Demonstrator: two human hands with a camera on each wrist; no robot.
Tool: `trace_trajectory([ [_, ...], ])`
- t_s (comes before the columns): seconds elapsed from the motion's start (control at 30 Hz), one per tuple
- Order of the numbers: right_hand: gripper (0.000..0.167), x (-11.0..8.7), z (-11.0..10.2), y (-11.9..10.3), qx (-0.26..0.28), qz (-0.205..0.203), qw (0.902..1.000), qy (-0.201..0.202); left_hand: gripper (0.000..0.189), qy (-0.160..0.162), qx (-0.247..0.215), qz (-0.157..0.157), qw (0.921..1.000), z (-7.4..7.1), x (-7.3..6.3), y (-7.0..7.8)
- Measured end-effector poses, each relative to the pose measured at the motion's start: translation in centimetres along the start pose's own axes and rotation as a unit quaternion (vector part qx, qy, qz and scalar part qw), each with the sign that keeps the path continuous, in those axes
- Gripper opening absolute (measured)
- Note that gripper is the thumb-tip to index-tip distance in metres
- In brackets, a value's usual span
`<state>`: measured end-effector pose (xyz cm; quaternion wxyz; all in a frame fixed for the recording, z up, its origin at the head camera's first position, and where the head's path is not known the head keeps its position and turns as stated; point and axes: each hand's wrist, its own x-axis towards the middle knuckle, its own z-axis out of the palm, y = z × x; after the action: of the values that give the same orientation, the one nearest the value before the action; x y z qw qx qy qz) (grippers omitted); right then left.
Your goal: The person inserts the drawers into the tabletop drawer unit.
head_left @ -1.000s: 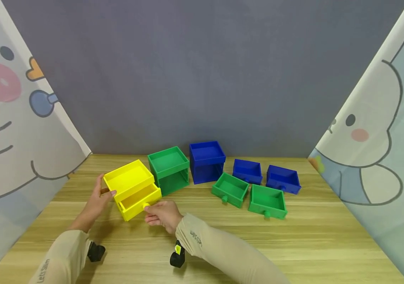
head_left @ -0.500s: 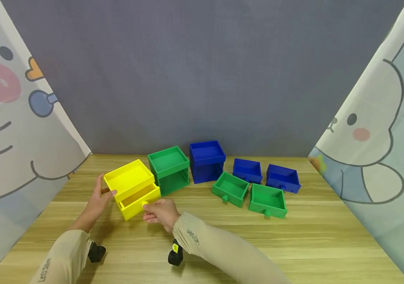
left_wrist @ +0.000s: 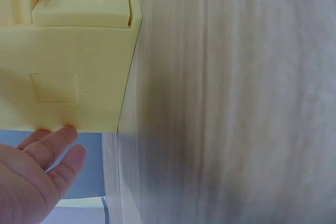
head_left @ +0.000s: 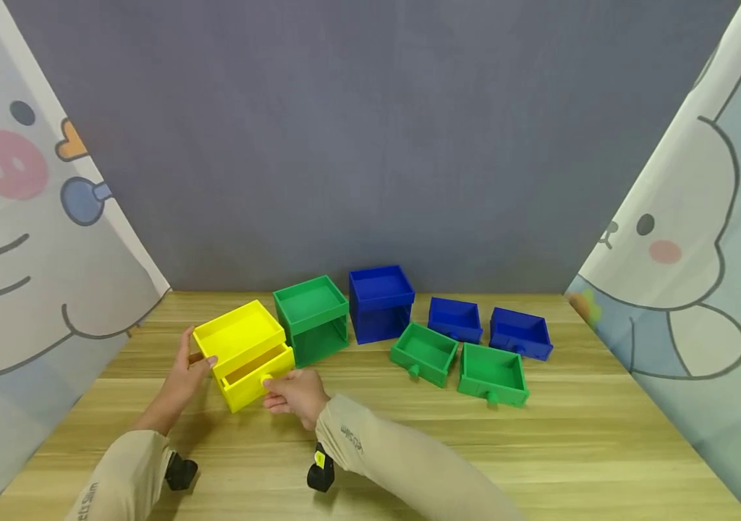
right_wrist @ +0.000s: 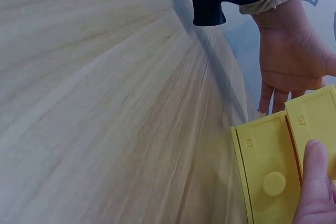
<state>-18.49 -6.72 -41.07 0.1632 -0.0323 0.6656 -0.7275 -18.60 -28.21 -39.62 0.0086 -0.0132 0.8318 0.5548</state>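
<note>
A small yellow cabinet [head_left: 239, 334] stands at the left of the wooden table, angled toward the right. Its upper yellow drawer [head_left: 250, 389] juts out, leaving a gap behind its front. My right hand [head_left: 303, 396] pinches that drawer's round knob [head_left: 266, 379]. From the left side, my left hand [head_left: 183, 380] steadies the cabinet, thumb near its front edge and fingers on its side and back. The right wrist view shows a lower yellow drawer [right_wrist: 262, 153] sitting further in, with its own knob [right_wrist: 274, 183]. Fingertips [left_wrist: 68, 132] touch the cabinet wall in the left wrist view.
Right of the yellow cabinet stand a green cabinet [head_left: 310, 300] and a blue cabinet [head_left: 380, 286], both with hollow fronts. Further right lie two green drawers [head_left: 425, 351] and two blue drawers [head_left: 454, 318]. A grey cloth wall [head_left: 370, 145] rises behind the table.
The upper yellow drawer has slid slightly further into the cabinet, narrowing the gap, with my right hand following it. My left hand keeps its hold. The head view has tilted a little.
</note>
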Motion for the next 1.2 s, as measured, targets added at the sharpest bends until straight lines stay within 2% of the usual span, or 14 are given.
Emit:
trace_trajectory([
  [0.3, 0.011, 0.3, 0.2, -0.6, -0.01, 0.001, 0.9999, 0.001, 0.078, 0.01, 0.002, 0.006, 0.9999, -0.2, 0.0, 0.3],
  [0.47, 0.011, 0.7, 0.5, -0.8, -0.023, 0.005, 0.9997, 0.005, 0.077, 0.013, 0.004, 0.022, 0.9997, -0.1, -0.2, 0.4],
  [0.67, 0.012, 1.0, 0.6, -0.6, -0.02, 0.002, 0.9998, 0.001, 0.077, 0.017, 0.008, 0.016, 0.9997, 0.2, -0.3, 0.2],
  [1.0, 0.012, 1.5, 0.7, -0.5, -0.02, 0.001, 0.9998, -0.006, 0.077, 0.024, 0.012, 0.027, 0.9993, 0.3, -0.1, 0.0],
  [1.2, 0.013, 1.7, 0.9, -0.6, -0.015, 0.003, 0.9999, 0.001, 0.077, 0.02, 0.008, 0.051, 0.9985, 0.3, 0.0, -0.3],
])
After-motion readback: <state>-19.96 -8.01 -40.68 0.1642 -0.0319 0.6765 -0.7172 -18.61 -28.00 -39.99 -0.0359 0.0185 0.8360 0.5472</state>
